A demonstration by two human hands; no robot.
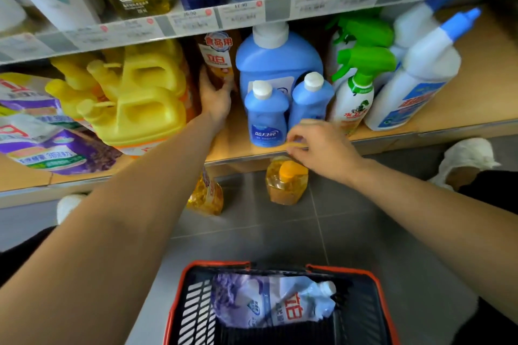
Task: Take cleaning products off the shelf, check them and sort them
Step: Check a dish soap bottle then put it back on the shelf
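My left hand (214, 95) reaches into the lower shelf (238, 148) and grips an orange dish-soap bottle (217, 57) with a red and white label, standing between yellow jugs (145, 98) and a big blue bottle (277, 59). My right hand (319, 145) hovers at the shelf's front edge, fingers loosely curled, just right of a small blue bottle (266, 115) and in front of a second one (311, 98); nothing shows in its grasp. Two orange bottles (286, 182) (207, 193) stand on the floor below. A pouch (269, 300) lies in the red basket (179, 300).
Green-trigger spray bottles (356, 92) and white bottles with blue caps (420, 75) fill the shelf's right side. Purple refill bags (42, 131) lie at the left. The upper shelf (252, 14) holds more bottles. My white shoes (465, 159) rest on the grey tile floor.
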